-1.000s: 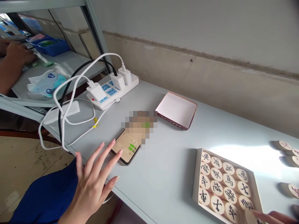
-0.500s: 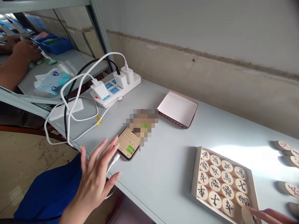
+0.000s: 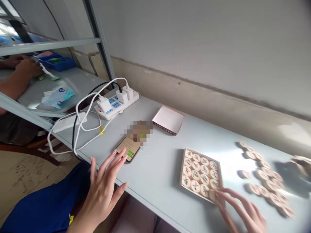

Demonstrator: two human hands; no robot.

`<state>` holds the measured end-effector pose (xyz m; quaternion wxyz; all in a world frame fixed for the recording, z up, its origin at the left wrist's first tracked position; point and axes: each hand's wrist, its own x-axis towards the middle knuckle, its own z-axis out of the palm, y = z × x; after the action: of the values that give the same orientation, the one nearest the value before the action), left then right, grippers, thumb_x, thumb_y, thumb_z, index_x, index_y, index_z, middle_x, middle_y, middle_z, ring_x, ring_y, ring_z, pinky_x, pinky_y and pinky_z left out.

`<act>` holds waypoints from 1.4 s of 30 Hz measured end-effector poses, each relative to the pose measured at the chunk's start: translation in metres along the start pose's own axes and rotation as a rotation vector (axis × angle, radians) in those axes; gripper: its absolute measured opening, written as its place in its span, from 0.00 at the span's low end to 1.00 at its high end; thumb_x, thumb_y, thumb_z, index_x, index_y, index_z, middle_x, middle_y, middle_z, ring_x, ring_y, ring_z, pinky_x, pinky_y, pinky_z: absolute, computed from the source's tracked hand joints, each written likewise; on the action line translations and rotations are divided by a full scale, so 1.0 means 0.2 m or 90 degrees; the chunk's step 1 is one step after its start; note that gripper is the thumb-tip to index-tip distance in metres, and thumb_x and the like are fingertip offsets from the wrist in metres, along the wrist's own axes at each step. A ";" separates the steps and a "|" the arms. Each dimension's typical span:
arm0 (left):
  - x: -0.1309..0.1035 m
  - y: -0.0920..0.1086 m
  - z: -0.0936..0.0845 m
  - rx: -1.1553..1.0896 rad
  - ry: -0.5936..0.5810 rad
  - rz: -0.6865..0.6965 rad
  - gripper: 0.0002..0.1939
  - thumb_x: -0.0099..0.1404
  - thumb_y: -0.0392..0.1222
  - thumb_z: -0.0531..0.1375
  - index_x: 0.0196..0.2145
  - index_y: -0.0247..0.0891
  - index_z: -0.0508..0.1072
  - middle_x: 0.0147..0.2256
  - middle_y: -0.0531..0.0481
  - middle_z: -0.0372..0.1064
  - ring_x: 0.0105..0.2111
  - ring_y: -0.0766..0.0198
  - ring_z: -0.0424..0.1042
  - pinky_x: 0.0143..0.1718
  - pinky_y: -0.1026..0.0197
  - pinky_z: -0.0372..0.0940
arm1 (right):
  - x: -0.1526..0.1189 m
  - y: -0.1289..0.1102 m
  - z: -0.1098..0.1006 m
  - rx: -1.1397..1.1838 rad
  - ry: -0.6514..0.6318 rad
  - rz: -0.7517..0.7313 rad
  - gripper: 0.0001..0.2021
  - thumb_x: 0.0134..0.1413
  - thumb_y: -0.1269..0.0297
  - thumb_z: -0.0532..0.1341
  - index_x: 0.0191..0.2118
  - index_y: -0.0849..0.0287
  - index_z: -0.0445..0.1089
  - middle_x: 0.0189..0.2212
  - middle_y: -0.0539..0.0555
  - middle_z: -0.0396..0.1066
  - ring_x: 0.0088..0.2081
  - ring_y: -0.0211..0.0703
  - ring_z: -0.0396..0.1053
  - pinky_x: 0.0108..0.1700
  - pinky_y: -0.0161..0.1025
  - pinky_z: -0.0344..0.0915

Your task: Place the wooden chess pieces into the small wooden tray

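Observation:
Rows of round wooden pieces with dark characters fill a shallow white box (image 3: pixel 182 168) on the grey table. At the box's lower right corner, my right hand (image 3: pixel 243 207) grips one round piece (image 3: pixel 213 196) between thumb and fingertips. My left hand (image 3: pixel 104 189) has its fingers spread, palm down, near the table's front edge. Its fingertips are beside or on the lower end of a phone (image 3: pixel 128 148) with a lit screen. More round pieces (image 3: pixel 270 184) with reddish marks lie scattered right of the box.
An empty box lid (image 3: pixel 169 119) sits near the wall. Behind the phone, a white power strip (image 3: pixel 116 104) carries chargers and looping cables. At the far left, another person's hands (image 3: pixel 29 67) are beside a blue bin (image 3: pixel 62 64). Something blurred (image 3: pixel 302 163) is at the right edge.
The view has shifted right, so more loose pieces and more of my right hand show. My right hand remains at the box's lower right corner. My left hand stays spread near the phone.

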<state>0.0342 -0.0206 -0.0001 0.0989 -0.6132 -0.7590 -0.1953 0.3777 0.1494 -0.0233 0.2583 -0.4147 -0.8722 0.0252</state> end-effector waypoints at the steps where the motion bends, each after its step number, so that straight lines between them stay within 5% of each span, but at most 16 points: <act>1: -0.01 0.03 0.00 -0.015 0.007 0.011 0.29 0.67 0.43 0.50 0.63 0.40 0.49 0.61 0.43 0.56 0.64 0.57 0.49 0.65 0.43 0.26 | 0.00 -0.02 -0.01 -0.008 0.008 -0.011 0.12 0.58 0.53 0.53 0.45 0.44 0.69 0.44 0.54 0.70 0.42 0.51 0.67 0.42 0.50 0.60; 5: 0.03 0.21 0.04 -0.118 0.017 0.094 0.25 0.67 0.42 0.50 0.61 0.43 0.54 0.62 0.45 0.55 0.64 0.57 0.48 0.65 0.42 0.27 | 0.00 -0.09 -0.03 -0.052 0.060 0.002 0.10 0.60 0.61 0.55 0.44 0.47 0.71 0.44 0.52 0.71 0.45 0.47 0.65 0.49 0.47 0.56; 11: 0.28 0.58 0.21 -0.290 -0.079 0.210 0.21 0.70 0.47 0.44 0.58 0.44 0.59 0.62 0.49 0.54 0.64 0.60 0.48 0.66 0.44 0.36 | -0.01 -0.14 -0.06 -0.045 0.052 0.019 0.11 0.61 0.61 0.56 0.46 0.46 0.71 0.45 0.50 0.71 0.47 0.44 0.64 0.54 0.46 0.50; 14: 0.36 0.67 0.31 -0.290 -0.111 0.226 0.24 0.70 0.52 0.43 0.59 0.42 0.59 0.62 0.47 0.54 0.63 0.59 0.50 0.66 0.43 0.36 | -0.02 -0.16 -0.07 -0.043 0.051 0.014 0.10 0.61 0.61 0.55 0.46 0.49 0.70 0.46 0.51 0.70 0.48 0.44 0.64 0.55 0.46 0.48; 19: 0.37 0.66 0.41 -0.292 -0.119 0.149 0.29 0.69 0.55 0.42 0.63 0.40 0.51 0.64 0.42 0.48 0.65 0.56 0.47 0.65 0.43 0.40 | -0.03 -0.20 -0.08 -0.053 0.051 -0.006 0.11 0.63 0.63 0.52 0.46 0.50 0.69 0.48 0.53 0.70 0.50 0.44 0.63 0.57 0.46 0.45; 25: 0.39 0.64 0.48 -0.310 -0.114 0.190 0.30 0.70 0.52 0.42 0.65 0.39 0.45 0.66 0.42 0.44 0.66 0.57 0.44 0.65 0.48 0.46 | -0.03 -0.21 -0.08 -0.064 0.031 0.032 0.09 0.63 0.63 0.52 0.40 0.54 0.69 0.41 0.51 0.73 0.45 0.40 0.67 0.57 0.43 0.45; 34: 0.40 0.65 0.48 -0.308 -0.117 0.174 0.28 0.69 0.48 0.44 0.63 0.37 0.51 0.65 0.40 0.47 0.65 0.53 0.48 0.64 0.43 0.47 | 0.05 -0.31 -0.17 -0.154 -0.034 0.127 0.10 0.60 0.58 0.56 0.35 0.52 0.73 0.35 0.51 0.74 0.41 0.45 0.66 0.49 0.45 0.50; 42: 0.40 0.65 0.43 -0.333 -0.149 0.158 0.27 0.68 0.45 0.45 0.62 0.34 0.52 0.64 0.40 0.49 0.65 0.54 0.48 0.65 0.45 0.45 | 0.18 -0.33 -0.18 -0.196 -0.068 0.227 0.06 0.52 0.63 0.63 0.28 0.55 0.76 0.34 0.56 0.72 0.44 0.51 0.64 0.46 0.47 0.52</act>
<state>0.1498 0.1084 -0.0242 -0.1273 -0.7240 -0.6085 -0.2990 0.3284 0.1263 0.0404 0.1366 -0.5949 -0.7911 -0.0409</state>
